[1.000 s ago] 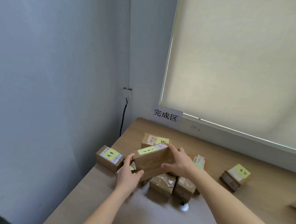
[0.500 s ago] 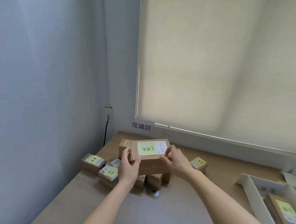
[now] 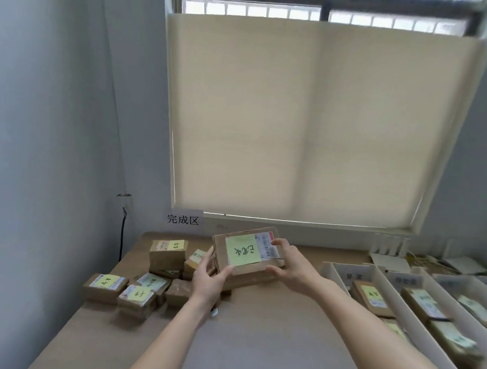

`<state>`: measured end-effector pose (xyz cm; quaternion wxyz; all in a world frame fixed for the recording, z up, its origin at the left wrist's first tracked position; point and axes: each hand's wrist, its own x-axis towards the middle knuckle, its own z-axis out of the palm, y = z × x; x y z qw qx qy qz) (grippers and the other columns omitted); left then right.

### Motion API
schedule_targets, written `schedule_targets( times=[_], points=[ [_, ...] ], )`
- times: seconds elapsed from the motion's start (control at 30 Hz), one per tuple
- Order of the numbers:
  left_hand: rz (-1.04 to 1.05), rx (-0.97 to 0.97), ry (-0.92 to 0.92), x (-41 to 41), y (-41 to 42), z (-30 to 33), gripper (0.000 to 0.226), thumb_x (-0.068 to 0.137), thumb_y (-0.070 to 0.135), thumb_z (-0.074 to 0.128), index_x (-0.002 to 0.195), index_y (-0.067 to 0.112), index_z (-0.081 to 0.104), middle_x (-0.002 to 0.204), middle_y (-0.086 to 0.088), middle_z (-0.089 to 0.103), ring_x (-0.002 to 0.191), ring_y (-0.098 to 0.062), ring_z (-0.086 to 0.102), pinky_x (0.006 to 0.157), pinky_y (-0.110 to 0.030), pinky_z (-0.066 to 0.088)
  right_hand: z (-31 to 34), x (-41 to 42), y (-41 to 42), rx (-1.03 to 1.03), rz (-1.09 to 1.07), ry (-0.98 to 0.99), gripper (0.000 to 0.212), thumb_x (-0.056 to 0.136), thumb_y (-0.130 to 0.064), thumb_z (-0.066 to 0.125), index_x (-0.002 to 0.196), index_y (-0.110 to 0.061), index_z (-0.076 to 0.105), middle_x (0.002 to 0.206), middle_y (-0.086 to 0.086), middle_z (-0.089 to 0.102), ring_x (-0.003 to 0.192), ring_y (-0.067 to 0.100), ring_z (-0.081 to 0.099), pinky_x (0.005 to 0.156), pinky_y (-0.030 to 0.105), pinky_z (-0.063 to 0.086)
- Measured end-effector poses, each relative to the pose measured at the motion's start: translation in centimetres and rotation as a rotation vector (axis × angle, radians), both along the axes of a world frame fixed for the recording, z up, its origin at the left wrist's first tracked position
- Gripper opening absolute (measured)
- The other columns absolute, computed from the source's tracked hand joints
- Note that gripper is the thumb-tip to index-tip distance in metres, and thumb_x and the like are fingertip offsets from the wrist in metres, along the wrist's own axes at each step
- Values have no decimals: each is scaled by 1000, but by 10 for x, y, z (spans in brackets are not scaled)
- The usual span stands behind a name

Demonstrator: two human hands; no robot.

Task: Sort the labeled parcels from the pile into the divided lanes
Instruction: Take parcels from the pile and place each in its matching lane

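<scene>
I hold a brown cardboard parcel (image 3: 244,255) above the table, its face tilted toward me with a yellow-green handwritten note and a white barcode label. My left hand (image 3: 207,281) grips its left lower edge, thumb on the front. My right hand (image 3: 290,264) grips its right side, fingers on the label. The pile of labeled parcels (image 3: 138,286) lies below and to the left on the table. White divided lanes (image 3: 394,299) run along the right, each holding parcels with yellow notes.
A wooden table (image 3: 256,340) stands in a corner below a window with a beige blind. A white sign with characters (image 3: 182,219) hangs on the back wall. A small round white object (image 3: 214,312) lies by my left wrist. Papers (image 3: 393,261) lie behind the lanes.
The parcel has been lifted off the pile and carried a little to the right, its labeled face turned up toward me. My view has swung right, bringing the lanes into sight.
</scene>
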<state>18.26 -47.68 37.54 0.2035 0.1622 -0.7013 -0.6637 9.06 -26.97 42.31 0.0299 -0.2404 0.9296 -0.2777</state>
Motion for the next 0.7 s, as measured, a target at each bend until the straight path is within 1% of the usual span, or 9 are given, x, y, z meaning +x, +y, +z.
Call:
schedule_targets(
  times=[0.03,0.1,0.17,0.2,0.33,0.4,0.47,0.6,0.7],
  points=[
    [-12,37,11,5,5,1,65,87,22,75,145,30,46,137,2,48,123,-14,48,101,-33,43,1,10,8,10,-19,-3,67,94,-41,67,147,-30,29,140,9,48,119,27,55,100,37,44],
    [-51,114,-2,15,16,4,47,88,31,72,128,47,53,135,4,54,113,-13,55,93,-36,49,3,30,25,43,-53,-14,66,95,-43,66,148,-31,28,140,9,49,118,26,55,98,36,44],
    [-129,170,-37,27,27,7,43,78,44,75,111,62,54,132,-2,59,109,-19,62,85,-43,57,7,51,43,68,-92,-13,67,96,-44,65,149,-32,27,143,9,50,122,25,54,99,36,44],
    [-183,183,-55,32,32,6,47,73,44,74,109,65,54,132,-6,59,109,-22,64,78,-42,59,9,60,53,74,-113,-7,67,96,-44,65,150,-31,27,145,8,49,125,26,53,101,37,44],
    [-363,196,-70,56,67,5,67,84,22,77,132,55,44,134,-6,45,108,-19,59,60,-31,59,16,99,99,96,-197,-6,68,94,-42,68,150,-32,30,150,5,47,132,24,49,106,39,43],
    [-457,214,-89,65,88,2,87,81,16,80,141,58,34,136,-5,43,110,-22,60,61,-34,60,20,117,126,108,-236,-22,68,94,-38,69,150,-32,30,152,5,45,135,24,46,109,39,42],
    [-545,223,-132,71,111,-2,98,75,21,86,140,66,28,139,-8,51,112,-26,63,64,-36,60,26,134,154,117,-269,-64,71,94,-34,71,152,-34,29,156,3,42,139,25,43,111,40,41],
    [-657,117,-191,82,166,2,91,60,49,88,130,72,33,124,4,64,109,-18,64,76,-41,55,34,166,218,141,-344,-122,77,94,-32,71,155,-33,25,160,2,37,144,24,38,117,42,37],
    [-735,119,-168,86,217,10,83,65,44,85,133,59,41,113,-3,68,104,-18,67,73,-47,58,40,189,273,146,-401,-128,78,94,-31,71,157,-31,24,162,-1,34,147,22,35,119,43,34]
  ],
)
